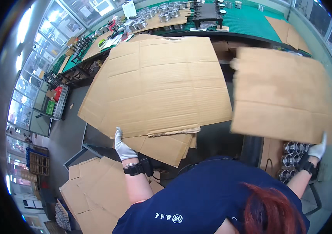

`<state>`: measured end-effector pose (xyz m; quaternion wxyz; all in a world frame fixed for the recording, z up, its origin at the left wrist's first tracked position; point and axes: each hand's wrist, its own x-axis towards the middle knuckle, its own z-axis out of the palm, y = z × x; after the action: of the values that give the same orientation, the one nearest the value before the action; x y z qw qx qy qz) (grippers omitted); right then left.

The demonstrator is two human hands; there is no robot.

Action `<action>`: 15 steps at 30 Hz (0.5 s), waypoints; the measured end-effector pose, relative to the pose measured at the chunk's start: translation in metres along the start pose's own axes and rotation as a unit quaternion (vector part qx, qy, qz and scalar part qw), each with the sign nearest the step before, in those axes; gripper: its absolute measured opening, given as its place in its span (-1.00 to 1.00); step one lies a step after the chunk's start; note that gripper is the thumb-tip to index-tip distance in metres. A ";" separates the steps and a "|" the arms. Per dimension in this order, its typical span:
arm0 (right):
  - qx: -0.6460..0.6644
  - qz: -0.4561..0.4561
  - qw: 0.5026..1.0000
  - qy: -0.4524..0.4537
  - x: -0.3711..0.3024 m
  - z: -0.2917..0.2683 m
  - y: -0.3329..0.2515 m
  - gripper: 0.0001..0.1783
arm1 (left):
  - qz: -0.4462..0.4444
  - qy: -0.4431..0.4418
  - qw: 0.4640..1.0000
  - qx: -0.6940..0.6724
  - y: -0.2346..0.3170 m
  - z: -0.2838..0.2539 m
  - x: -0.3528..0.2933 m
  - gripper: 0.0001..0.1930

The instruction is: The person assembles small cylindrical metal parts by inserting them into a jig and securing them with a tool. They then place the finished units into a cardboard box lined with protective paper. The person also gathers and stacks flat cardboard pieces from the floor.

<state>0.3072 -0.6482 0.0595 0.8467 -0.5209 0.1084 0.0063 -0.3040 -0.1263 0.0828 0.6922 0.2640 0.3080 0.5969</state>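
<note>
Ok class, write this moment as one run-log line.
Left hand: holds large cardboard sheet, near edge | Right hand: holds smaller cardboard sheet, blurred | Nearby: round metal parts | Ahead: green-topped bench

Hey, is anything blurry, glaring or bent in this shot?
All in the head view: the cardboard sheet at the right hand is blurred; the larger sheet by the left hand looks sharper; the windows at left wash out; the green bench curves with fisheye distortion.

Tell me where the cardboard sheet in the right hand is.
That cardboard sheet is at the right of the head view, its lower edge at the right hand, just right of the larger sheet, with metal rings showing below.
</note>
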 end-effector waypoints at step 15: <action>-0.390 -0.312 0.857 0.122 0.132 -0.076 -0.130 -0.31 | 0.025 -0.024 0.999 0.037 0.003 0.037 0.006 -0.45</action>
<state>0.4383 -0.7880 0.1158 0.5114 -0.8119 0.0309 -0.2801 -0.2781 -0.1200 0.1091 0.6740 0.3114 0.3066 0.5956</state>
